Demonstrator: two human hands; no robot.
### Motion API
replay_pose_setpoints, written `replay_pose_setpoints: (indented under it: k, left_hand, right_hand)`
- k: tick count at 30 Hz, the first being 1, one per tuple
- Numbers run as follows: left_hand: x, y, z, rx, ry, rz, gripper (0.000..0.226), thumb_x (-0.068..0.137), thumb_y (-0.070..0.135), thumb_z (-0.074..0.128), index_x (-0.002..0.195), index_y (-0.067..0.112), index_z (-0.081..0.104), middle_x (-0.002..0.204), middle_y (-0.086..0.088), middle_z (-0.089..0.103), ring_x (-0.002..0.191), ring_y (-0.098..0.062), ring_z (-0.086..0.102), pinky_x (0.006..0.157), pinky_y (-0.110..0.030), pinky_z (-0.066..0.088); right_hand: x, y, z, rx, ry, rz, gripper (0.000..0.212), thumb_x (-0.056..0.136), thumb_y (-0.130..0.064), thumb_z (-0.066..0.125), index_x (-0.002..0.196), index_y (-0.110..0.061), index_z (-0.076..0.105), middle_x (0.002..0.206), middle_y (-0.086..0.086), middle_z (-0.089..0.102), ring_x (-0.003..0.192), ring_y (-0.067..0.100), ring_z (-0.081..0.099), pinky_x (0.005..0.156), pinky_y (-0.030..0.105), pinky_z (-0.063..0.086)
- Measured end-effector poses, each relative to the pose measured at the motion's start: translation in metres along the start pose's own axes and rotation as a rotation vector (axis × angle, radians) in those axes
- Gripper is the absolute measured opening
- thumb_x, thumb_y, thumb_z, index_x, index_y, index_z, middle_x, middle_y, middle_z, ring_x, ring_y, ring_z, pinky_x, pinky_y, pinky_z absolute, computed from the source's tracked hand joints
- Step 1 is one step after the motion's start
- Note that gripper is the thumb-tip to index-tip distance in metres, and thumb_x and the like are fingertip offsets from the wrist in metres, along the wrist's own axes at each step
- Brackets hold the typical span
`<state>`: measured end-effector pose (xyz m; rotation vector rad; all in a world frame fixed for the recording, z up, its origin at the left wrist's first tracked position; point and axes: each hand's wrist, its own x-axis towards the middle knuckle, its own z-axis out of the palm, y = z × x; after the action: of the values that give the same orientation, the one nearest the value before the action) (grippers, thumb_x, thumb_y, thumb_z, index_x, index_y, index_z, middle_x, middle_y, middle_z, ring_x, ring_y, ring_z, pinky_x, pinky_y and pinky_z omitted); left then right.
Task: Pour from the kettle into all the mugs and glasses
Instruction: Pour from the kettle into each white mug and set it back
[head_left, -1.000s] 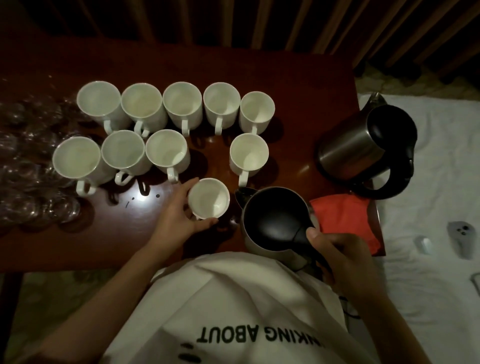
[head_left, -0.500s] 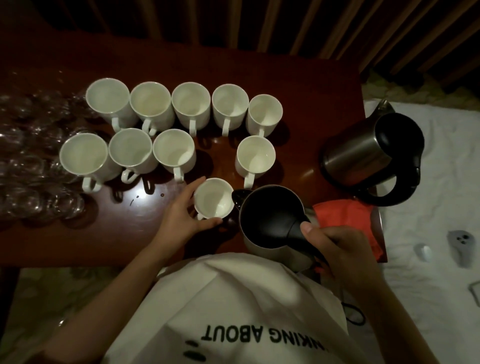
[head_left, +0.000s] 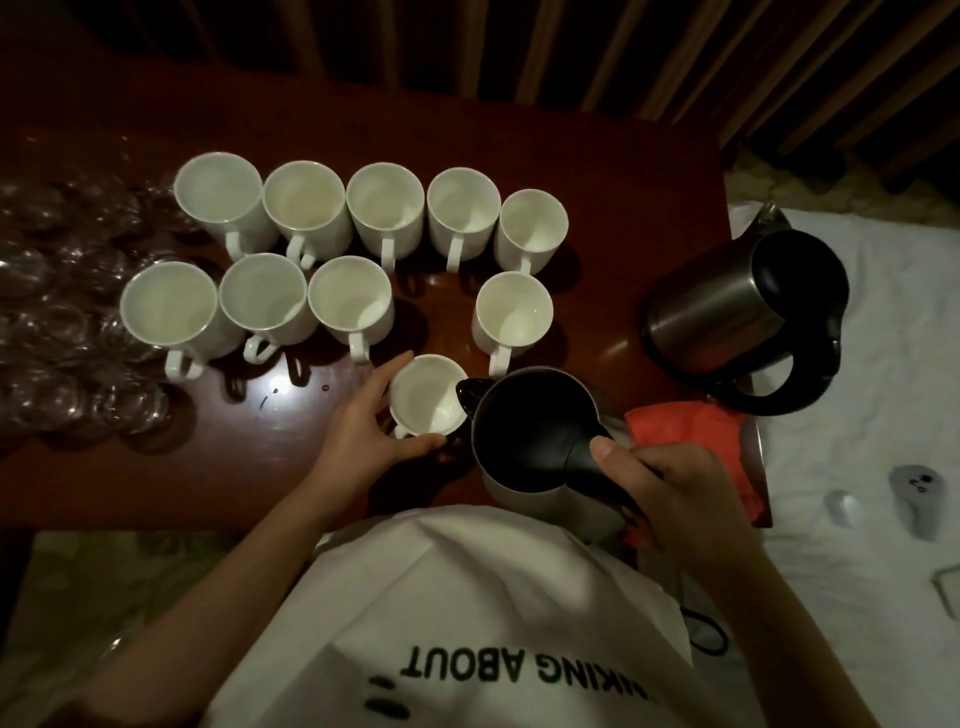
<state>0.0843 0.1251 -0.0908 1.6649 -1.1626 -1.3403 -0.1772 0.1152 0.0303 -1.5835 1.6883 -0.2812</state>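
On a dark wooden table (head_left: 597, 171), clear glasses (head_left: 62, 322) sit far left beside white mugs (head_left: 311, 208). Left hand (head_left: 363, 436) cups the nearest mug (head_left: 428, 402), fingers curled around it. Right hand (head_left: 670, 493) grips the kettle (head_left: 535, 431) handle, its spout now over that mug's rim, closer than before.

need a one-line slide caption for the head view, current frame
Right hand tips the held kettle, spout over the nearest white mug steadied by the left hand; nine more mugs behind.
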Motion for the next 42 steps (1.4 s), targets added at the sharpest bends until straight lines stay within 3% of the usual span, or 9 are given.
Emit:
replay_pose_setpoints:
  k: [4, 10, 16, 19, 23, 30, 38, 42]
  left_hand:
    - [-0.0004, 0.0001, 0.0001, 0.003, 0.002, 0.004, 0.090, 0.065, 0.015, 0.089, 0.141, 0.033, 0.043, 0.135, 0.016, 0.051, 0.120, 0.012, 0.045, 0.089, -0.006, 0.044]
    - [-0.0005, -0.0006, 0.0009, -0.015, 0.000, 0.004, 0.090, 0.066, 0.014, 0.088, 0.141, 0.033, 0.043, 0.136, 0.016, 0.051, 0.120, 0.013, 0.046, 0.093, -0.010, 0.045]
    - [0.0002, -0.0017, 0.0020, -0.023, -0.004, 0.001, 0.089, 0.066, 0.014, 0.088, 0.140, 0.034, 0.044, 0.136, 0.016, 0.051, 0.123, 0.008, 0.046, 0.098, -0.020, 0.048]
    - [0.0002, -0.0032, 0.0022, -0.042, -0.010, -0.002, 0.089, 0.066, 0.015, 0.089, 0.139, 0.036, 0.044, 0.136, 0.018, 0.051, 0.126, 0.002, 0.046, 0.102, -0.035, 0.048]
    - [0.0005, -0.0041, 0.0030, -0.064, -0.009, -0.009, 0.089, 0.065, 0.014, 0.089, 0.139, 0.038, 0.045, 0.135, 0.018, 0.052, 0.126, 0.000, 0.049, 0.103, -0.039, 0.048]
    - [0.0001, -0.0045, 0.0042, -0.078, -0.007, -0.011, 0.090, 0.064, 0.012, 0.089, 0.138, 0.037, 0.045, 0.135, 0.017, 0.053, 0.124, 0.001, 0.050, 0.103, -0.035, 0.048]
    - [0.0007, -0.0059, 0.0049, -0.083, -0.009, -0.017, 0.091, 0.063, 0.012, 0.090, 0.139, 0.037, 0.045, 0.135, 0.017, 0.053, 0.125, 0.001, 0.049, 0.104, -0.039, 0.047]
    - [0.0022, -0.0087, 0.0050, -0.097, -0.005, -0.023, 0.091, 0.062, 0.012, 0.090, 0.137, 0.040, 0.046, 0.136, 0.016, 0.053, 0.127, -0.005, 0.049, 0.104, -0.043, 0.047]
  right_hand:
    - [0.0021, -0.0009, -0.0005, 0.001, -0.009, 0.014, 0.071, 0.068, -0.066, 0.046, 0.048, 0.002, 0.039, 0.039, 0.003, 0.032, 0.037, 0.015, 0.029, 0.044, 0.033, 0.026]
    - [0.0030, -0.0018, -0.0010, -0.009, -0.021, 0.025, 0.069, 0.068, -0.064, 0.048, 0.048, 0.002, 0.042, 0.040, 0.005, 0.035, 0.037, 0.015, 0.031, 0.045, 0.034, 0.027]
    - [0.0036, -0.0032, -0.0015, -0.032, -0.026, 0.018, 0.067, 0.082, -0.053, 0.056, 0.047, 0.002, 0.042, 0.040, 0.004, 0.034, 0.037, 0.013, 0.030, 0.046, 0.034, 0.027]
    - [0.0045, -0.0055, -0.0012, -0.021, -0.023, 0.038, 0.066, 0.081, -0.052, 0.057, 0.048, 0.003, 0.042, 0.041, 0.005, 0.034, 0.038, 0.013, 0.031, 0.047, 0.035, 0.028]
    - [0.0040, -0.0070, -0.0011, -0.027, -0.021, 0.031, 0.061, 0.082, -0.045, 0.060, 0.045, 0.000, 0.039, 0.040, 0.001, 0.032, 0.037, 0.010, 0.029, 0.047, 0.033, 0.026]
    - [0.0031, -0.0054, -0.0003, -0.053, -0.008, 0.026, 0.064, 0.076, -0.054, 0.055, 0.047, 0.000, 0.040, 0.039, 0.000, 0.031, 0.036, 0.009, 0.030, 0.045, 0.033, 0.027]
    - [0.0037, -0.0005, -0.0021, -0.020, -0.016, 0.025, 0.065, 0.081, -0.049, 0.060, 0.046, 0.002, 0.040, 0.041, 0.005, 0.034, 0.037, 0.010, 0.030, 0.046, 0.033, 0.026]
    - [0.0036, -0.0011, -0.0025, -0.028, -0.023, 0.035, 0.072, 0.066, -0.067, 0.046, 0.048, 0.003, 0.042, 0.041, 0.007, 0.035, 0.038, 0.013, 0.032, 0.045, 0.034, 0.026]
